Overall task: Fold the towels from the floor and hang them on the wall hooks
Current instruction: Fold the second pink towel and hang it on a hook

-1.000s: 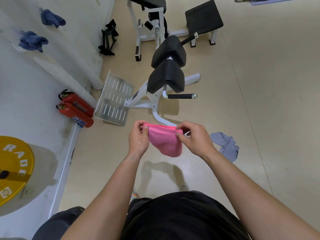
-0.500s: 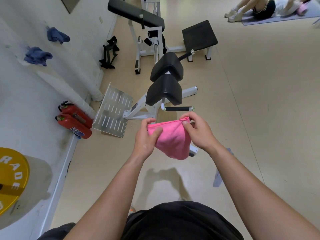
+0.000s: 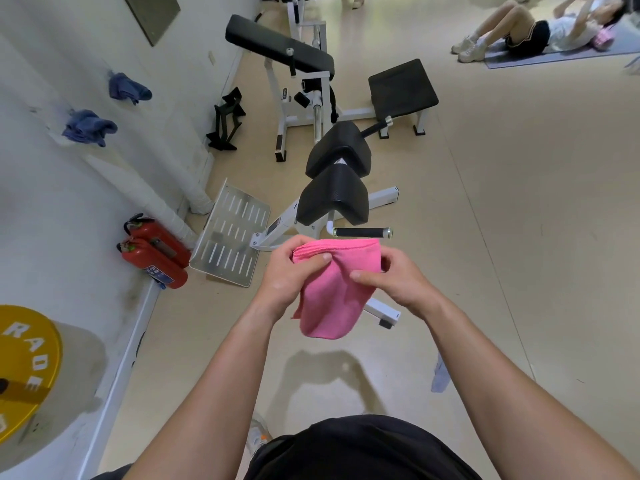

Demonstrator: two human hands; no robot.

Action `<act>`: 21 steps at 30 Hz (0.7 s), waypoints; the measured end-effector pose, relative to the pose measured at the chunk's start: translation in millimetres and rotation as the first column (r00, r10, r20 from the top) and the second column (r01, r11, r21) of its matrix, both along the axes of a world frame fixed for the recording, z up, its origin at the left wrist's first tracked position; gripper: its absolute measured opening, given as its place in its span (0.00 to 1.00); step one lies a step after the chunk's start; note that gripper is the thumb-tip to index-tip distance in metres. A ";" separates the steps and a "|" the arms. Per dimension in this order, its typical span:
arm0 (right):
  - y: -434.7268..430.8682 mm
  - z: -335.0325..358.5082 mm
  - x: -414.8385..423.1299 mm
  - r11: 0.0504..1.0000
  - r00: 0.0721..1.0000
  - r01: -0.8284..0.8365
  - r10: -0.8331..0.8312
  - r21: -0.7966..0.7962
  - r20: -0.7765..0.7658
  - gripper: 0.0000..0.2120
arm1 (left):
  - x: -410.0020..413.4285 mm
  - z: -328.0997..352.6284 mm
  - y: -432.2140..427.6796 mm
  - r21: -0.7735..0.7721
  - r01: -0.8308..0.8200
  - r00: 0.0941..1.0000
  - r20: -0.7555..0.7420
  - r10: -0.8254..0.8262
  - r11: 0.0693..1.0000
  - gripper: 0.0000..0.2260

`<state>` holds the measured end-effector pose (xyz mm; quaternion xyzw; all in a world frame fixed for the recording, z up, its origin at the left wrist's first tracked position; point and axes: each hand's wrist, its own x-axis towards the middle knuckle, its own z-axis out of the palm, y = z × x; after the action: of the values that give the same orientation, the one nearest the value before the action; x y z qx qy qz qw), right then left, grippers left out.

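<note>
Both forearms reach forward, bare, hands close together at chest height. The left hand (image 3: 289, 271) pinches the towel (image 3: 329, 299) with its thumb on top. The right hand (image 3: 391, 275) grips its other side

You're standing in a gym. Ahead of you is a white-framed back-extension bench (image 3: 332, 188) with black pads and a slotted metal footplate (image 3: 232, 247), and farther off another padded machine (image 3: 311, 81) with a black seat. A yellow weight plate (image 3: 24, 372) sits at near left against the white wall (image 3: 52, 202), and two red fire extinguishers (image 3: 156, 254) lie at the wall's foot. Blue towels (image 3: 88, 128) hang on the wall, far left. At far right a person (image 3: 533, 29) lies on an exercise mat (image 3: 554, 55), knees bent. The beige floor (image 3: 519, 237) is smooth and open around the equipment.
</note>
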<state>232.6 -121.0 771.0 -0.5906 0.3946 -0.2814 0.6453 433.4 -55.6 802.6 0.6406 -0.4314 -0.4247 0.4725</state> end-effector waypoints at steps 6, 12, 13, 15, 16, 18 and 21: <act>-7.5 -5.2 9.9 0.999 0.999 0.036 -0.036 -0.038 0.007 0.09 | 19.5 2.7 0.6 0.046 -0.039 0.997 0.061 0.036 0.998 0.05; -16.8 7.4 17.2 0.976 0.995 -0.031 0.010 -0.214 -0.098 0.02 | 27.8 1.0 -6.6 0.173 0.095 0.995 0.018 -0.099 0.980 0.15; -16.9 8.9 18.4 0.973 0.991 -0.062 0.033 -0.221 -0.132 0.02 | 25.6 2.6 -9.3 0.206 0.126 0.991 0.006 -0.130 0.970 0.19; -16.7 9.5 20.0 0.970 0.983 -0.094 0.054 -0.226 -0.175 0.03 | 19.2 4.5 -15.8 0.227 0.178 0.982 0.019 -0.187 0.957 0.21; -16.4 9.0 20.5 0.971 0.982 -0.089 0.047 -0.223 -0.185 0.05 | 15.9 4.9 -19.1 0.215 0.198 0.976 0.045 -0.212 0.956 0.18; -16.1 8.8 20.2 0.976 0.984 -0.062 0.024 -0.210 -0.179 0.07 | 8.6 6.5 -24.8 0.162 0.216 0.961 0.141 -0.239 0.963 0.07; -14.2 2.0 16.3 0.990 0.988 -0.033 0.011 -0.135 -0.154 0.07 | 3.5 9.9 -30.8 0.084 0.229 0.918 0.314 -0.244 0.970 0.05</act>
<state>248.9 -135.2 773.0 -0.6577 0.4161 -0.2545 0.5741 436.9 -86.4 812.5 0.6548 -0.5671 -0.3781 0.3265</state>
